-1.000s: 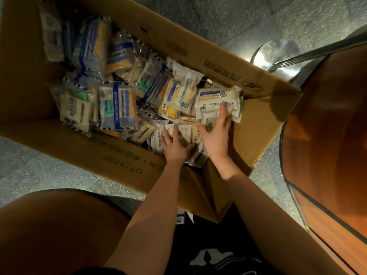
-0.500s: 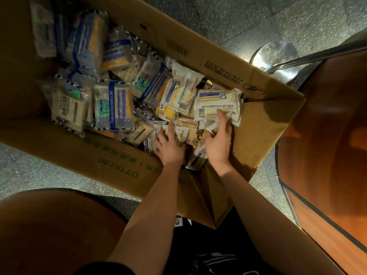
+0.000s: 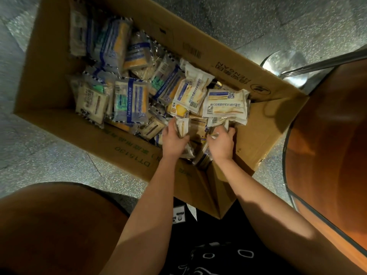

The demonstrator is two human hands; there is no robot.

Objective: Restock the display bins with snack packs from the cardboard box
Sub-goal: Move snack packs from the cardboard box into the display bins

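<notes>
From the head view, the cardboard box (image 3: 127,149) sits open on the speckled floor (image 3: 49,161), and the snack packs (image 3: 131,100) are still inside it, heaped loosely. Green print on the near wall, upside down from here, reads "DT16130". The far flap carries dark lettering I cannot make out with certainty. A cream pack (image 3: 226,106) on top of the heap shows a barcode, a QR code and the line "我们只用真材实料做好面包".

The left hand (image 3: 173,140) has its grip curled round a small white pack (image 3: 182,127). Just beside it, the right hand (image 3: 221,144) grips a crinkled pack (image 3: 216,123) under the cream one. A wooden, black-rimmed curved surface (image 3: 327,145) stands at the right.
</notes>
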